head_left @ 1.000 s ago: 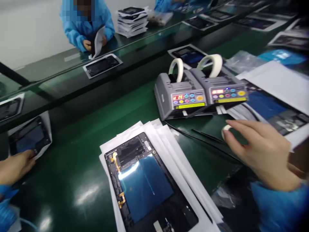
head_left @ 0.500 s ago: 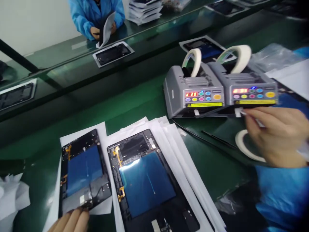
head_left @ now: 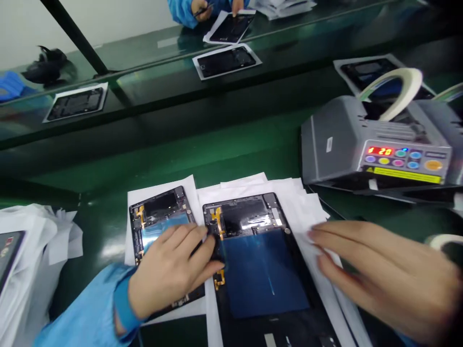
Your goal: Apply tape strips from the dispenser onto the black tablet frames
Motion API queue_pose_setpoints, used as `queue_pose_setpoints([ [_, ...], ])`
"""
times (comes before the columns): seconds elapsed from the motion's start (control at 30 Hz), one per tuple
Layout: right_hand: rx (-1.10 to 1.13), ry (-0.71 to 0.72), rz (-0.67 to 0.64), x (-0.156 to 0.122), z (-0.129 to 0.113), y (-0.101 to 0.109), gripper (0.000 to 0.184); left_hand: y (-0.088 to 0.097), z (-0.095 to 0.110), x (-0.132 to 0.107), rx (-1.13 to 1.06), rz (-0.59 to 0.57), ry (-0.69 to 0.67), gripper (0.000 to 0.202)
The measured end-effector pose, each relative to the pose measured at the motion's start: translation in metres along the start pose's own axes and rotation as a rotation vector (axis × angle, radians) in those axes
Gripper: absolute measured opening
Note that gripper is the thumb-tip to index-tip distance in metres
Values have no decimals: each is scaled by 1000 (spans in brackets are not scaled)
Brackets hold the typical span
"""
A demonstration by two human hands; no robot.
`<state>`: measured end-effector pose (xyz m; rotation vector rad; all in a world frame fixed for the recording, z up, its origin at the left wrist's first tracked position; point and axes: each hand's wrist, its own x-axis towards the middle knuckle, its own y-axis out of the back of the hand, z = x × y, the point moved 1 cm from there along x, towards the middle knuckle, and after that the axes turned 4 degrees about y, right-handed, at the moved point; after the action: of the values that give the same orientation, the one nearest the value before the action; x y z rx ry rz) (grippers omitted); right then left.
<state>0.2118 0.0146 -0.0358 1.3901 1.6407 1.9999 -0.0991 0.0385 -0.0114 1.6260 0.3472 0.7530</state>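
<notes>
Left tablet (head_left: 159,208) and right tablet (head_left: 264,274), two with backs off, lie side by side on white sheets (head_left: 289,190); the left hand (head_left: 170,270) covers the first, bent fingertips at the second's edge, grip unclear; the right hand (head_left: 379,274) lies flat, fingers spread, blurred; one tape dispenser (head_left: 336,144) stands behind.

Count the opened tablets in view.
6. Small tablet under the left hand; big tablet by the right hand; far bench: left tablet, middle tablet, co-worker's tablet; rear tablet behind the tape dispenser. Others may be hidden.
</notes>
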Motion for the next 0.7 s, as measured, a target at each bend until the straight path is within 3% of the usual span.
queue_pose_setpoints([
  [0.1,51,94,23,63,-24,-32,9,-27,-11,9,42,26,-19,41],
  [0.2,68,84,26,90,-27,-64,10,-46,-17,6,22,65,-3,45],
  [0.33,71,106,-19,91,-26,-82,9,-58,-16,-2,-57,107,45,44],
  [0.7,64,135,-102,90,-31,-89,11,-71,-10,-7,-195,186,111,52],
])
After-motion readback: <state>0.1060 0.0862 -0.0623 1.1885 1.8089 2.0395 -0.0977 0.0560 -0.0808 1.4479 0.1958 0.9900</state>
